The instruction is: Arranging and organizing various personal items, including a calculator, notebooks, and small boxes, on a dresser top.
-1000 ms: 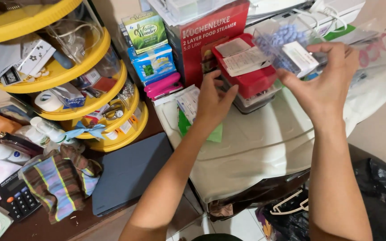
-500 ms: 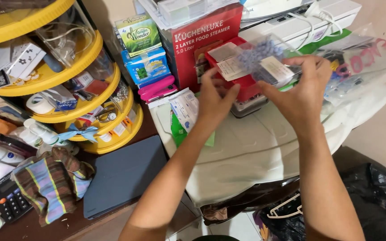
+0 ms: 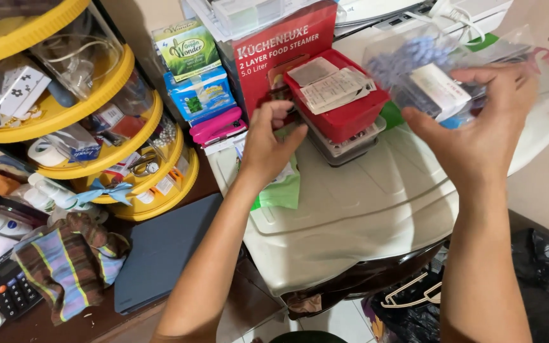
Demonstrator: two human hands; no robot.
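Right fingers (image 3: 478, 75) clasp clear box (image 3: 414, 63) (lifted above red tub (image 3: 344, 111)).

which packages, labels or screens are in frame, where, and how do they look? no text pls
Red carton: tall box, white lettering, back centre.
Green box: small, left of the red carton.
Blue box: under the green box.
Paper slips: white, on the red tub.
Clear box: white label, bluish contents, in right hand.
Calculator: black, bottom left.
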